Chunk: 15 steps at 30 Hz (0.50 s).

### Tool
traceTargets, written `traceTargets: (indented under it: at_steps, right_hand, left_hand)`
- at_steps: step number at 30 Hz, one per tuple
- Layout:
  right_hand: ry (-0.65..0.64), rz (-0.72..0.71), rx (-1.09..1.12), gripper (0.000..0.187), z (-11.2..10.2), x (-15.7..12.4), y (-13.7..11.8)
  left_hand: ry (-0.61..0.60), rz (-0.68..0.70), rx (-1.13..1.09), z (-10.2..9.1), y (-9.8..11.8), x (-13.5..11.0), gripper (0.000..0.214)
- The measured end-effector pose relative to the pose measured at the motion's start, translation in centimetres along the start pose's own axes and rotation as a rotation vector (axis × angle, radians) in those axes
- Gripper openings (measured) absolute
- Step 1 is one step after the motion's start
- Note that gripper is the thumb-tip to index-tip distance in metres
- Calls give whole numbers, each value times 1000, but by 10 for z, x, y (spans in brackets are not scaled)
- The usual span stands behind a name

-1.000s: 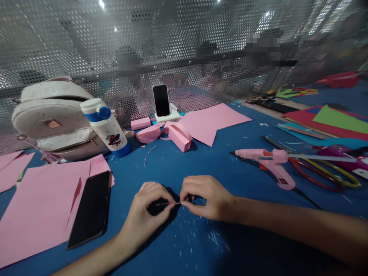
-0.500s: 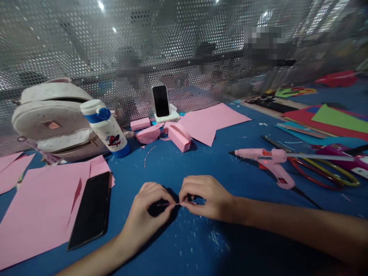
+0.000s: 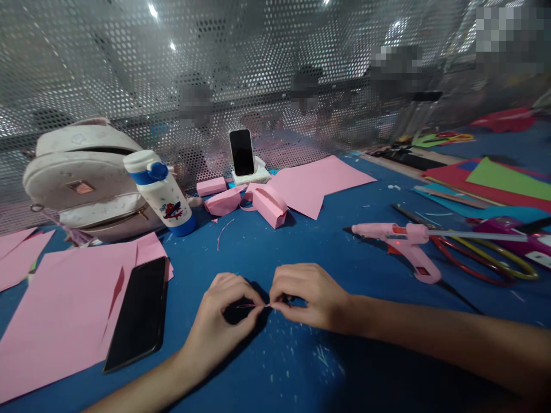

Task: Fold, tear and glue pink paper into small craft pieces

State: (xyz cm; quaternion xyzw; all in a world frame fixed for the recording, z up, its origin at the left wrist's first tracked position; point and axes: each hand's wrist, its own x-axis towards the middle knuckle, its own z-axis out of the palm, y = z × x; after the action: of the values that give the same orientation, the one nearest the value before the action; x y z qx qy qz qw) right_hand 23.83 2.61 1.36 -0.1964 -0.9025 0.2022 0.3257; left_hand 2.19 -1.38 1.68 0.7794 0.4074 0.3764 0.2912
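Observation:
My left hand (image 3: 224, 310) and my right hand (image 3: 307, 295) meet low over the middle of the table, fingertips almost touching. Both pinch a thin strip of pink paper (image 3: 247, 306), seen nearly edge-on; one end shows inside the curl of my left fingers, and most of the rest is hidden. Beyond my hands lie a folded pink paper box (image 3: 269, 205) and a second folded pink paper piece (image 3: 224, 201). A narrow pink paper scrap (image 3: 222, 232) rests on the table nearer to me.
At left are large pink sheets (image 3: 73, 310), a black phone (image 3: 140, 315), a bottle (image 3: 166, 201) and a white backpack (image 3: 86, 178). Another phone (image 3: 241, 152) stands at the back. A pink glue gun (image 3: 404, 241), scissors (image 3: 473, 258) and coloured sheets (image 3: 512, 178) lie at right.
Both hands keep their pinch in nearly the same place. The strip's end beside my right fingers, visible earlier, is now hidden. The view has shifted very slightly.

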Motion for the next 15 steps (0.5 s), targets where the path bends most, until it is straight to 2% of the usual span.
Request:
traceTargets:
  at_steps: [15]
  right_hand:
    - [-64,11,-24,11,-1,0,1]
  left_hand:
    - [-4,19,4,1,-1,1,10]
